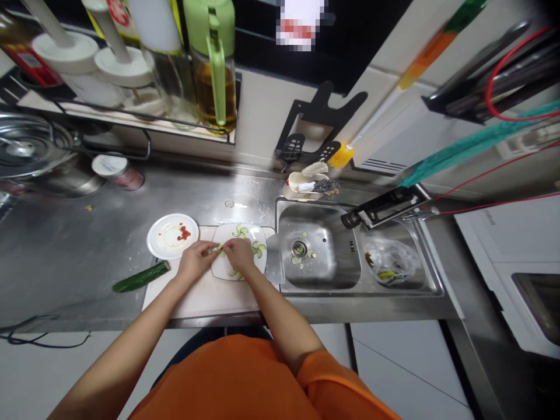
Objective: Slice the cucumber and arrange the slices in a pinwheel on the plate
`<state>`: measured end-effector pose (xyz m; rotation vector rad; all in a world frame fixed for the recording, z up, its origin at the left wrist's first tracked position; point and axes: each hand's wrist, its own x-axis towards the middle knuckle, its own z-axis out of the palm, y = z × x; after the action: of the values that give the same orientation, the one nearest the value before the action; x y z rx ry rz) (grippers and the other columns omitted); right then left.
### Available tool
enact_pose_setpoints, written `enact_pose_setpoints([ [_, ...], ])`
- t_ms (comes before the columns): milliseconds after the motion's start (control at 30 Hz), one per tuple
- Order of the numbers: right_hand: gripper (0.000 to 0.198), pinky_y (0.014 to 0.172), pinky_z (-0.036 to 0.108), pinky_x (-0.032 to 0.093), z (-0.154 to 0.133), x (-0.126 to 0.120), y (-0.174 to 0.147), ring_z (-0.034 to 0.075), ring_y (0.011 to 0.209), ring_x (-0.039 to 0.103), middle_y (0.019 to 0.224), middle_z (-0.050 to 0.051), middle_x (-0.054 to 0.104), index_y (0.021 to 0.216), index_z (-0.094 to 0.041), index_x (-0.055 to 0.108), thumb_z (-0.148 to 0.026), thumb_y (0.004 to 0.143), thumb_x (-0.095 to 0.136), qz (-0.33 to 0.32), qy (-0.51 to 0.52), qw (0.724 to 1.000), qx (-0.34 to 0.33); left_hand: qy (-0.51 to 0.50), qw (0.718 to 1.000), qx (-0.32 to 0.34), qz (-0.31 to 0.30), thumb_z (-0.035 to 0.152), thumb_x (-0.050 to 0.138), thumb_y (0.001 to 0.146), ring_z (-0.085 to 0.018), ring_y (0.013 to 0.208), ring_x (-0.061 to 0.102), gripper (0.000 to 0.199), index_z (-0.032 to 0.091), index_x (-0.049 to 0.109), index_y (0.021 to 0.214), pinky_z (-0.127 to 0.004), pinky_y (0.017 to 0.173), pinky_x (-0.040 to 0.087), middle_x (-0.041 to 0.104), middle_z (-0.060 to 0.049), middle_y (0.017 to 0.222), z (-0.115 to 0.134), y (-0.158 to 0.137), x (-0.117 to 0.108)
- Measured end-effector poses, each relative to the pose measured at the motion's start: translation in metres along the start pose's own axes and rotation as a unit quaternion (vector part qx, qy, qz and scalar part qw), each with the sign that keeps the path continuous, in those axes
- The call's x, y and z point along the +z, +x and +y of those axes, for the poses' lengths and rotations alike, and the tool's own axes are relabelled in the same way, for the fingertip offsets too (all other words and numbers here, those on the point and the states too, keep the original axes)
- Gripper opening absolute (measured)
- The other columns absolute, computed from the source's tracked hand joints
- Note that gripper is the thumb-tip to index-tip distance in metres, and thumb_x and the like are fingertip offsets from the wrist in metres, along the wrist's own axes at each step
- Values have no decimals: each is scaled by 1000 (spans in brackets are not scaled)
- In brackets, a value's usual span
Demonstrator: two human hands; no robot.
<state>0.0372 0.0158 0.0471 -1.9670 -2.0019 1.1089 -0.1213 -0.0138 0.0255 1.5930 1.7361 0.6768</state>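
A white squarish plate (225, 269) rests on a white cutting board (199, 298). Cucumber slices (259, 250) lie on it in small curved, pinwheel-like groups. At the plate's left edge, my left hand (195, 259) has its thumb and fingertips pinched at a pale green cucumber slice. My right hand (240, 254) is bent over the plate, fingertips pressed together close to the left ones; what they pinch is too small to tell. Left of the board, a round white plate (163, 240) carries small red bits (184, 233). A cut cucumber (140, 277) lies below it.
Right of the board is a steel sink (321, 271) with cucumber slices around its drain; a plastic bag (391, 259) fills the side basin. A flat, greyish sheet-like thing (275, 259) lies between plate and sink. Behind stand a can (118, 172), a pot (70, 178) and a bottle rack (175, 119).
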Motion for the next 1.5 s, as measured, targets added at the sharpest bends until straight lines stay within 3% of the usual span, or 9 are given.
enact_pose_setpoints([
  [200, 22, 74, 30, 37, -4, -4, 4, 26, 102, 48, 95, 5, 68, 90, -25, 73, -23, 88, 51, -26, -71, 997, -15, 30, 998, 47, -25, 39, 58, 77, -19, 82, 62, 25, 22, 74, 87, -28, 78, 47, 71, -5, 90, -1, 1, 5],
  [567, 26, 75, 32, 38, -5, 2, 8, 26, 105, 46, 97, 7, 67, 91, -26, 73, -21, 88, 48, -23, -94, 995, -38, 33, 999, 37, -15, 37, 57, 77, -19, 83, 63, 22, 22, 73, 82, -28, 79, 47, 71, -4, 89, -4, 2, 6],
  [1500, 25, 76, 32, 38, 0, 4, 6, 26, 107, 46, 100, 3, 67, 94, -28, 71, -20, 84, 50, -29, -63, 997, -28, 55, 996, 67, -5, 37, 56, 79, -18, 82, 62, 26, 21, 74, 88, -27, 77, 48, 70, -5, 87, -8, 2, 9],
])
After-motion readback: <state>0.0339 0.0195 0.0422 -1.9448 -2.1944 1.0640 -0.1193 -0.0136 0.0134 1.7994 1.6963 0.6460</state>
